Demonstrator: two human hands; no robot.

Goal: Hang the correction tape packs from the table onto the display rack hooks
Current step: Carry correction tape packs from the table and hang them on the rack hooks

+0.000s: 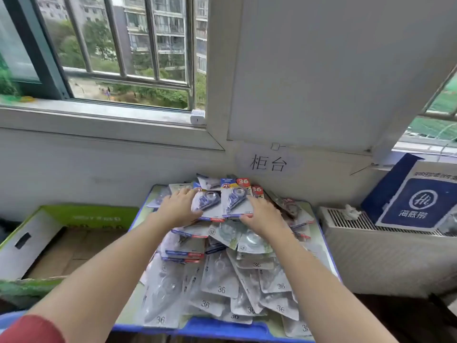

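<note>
A heap of correction tape packs (222,276) covers the small blue-edged table (222,329); most lie face down showing "36". At the far end two face-up packs lie side by side, one (209,203) under my left hand and one (235,198) by my right. My left hand (176,206) rests on the left pack's edge, thumb curled under its lower corner. My right hand (262,214) holds the right pack's lower right corner, fingers on top and thumb along its bottom edge. No display rack or hooks are in view.
A green cardboard box (49,233) stands open left of the table. A white radiator (385,253) with a blue-and-white paper bag (418,194) on it is at the right. Wall with a paper sign (268,163) and window sill lie right behind the table.
</note>
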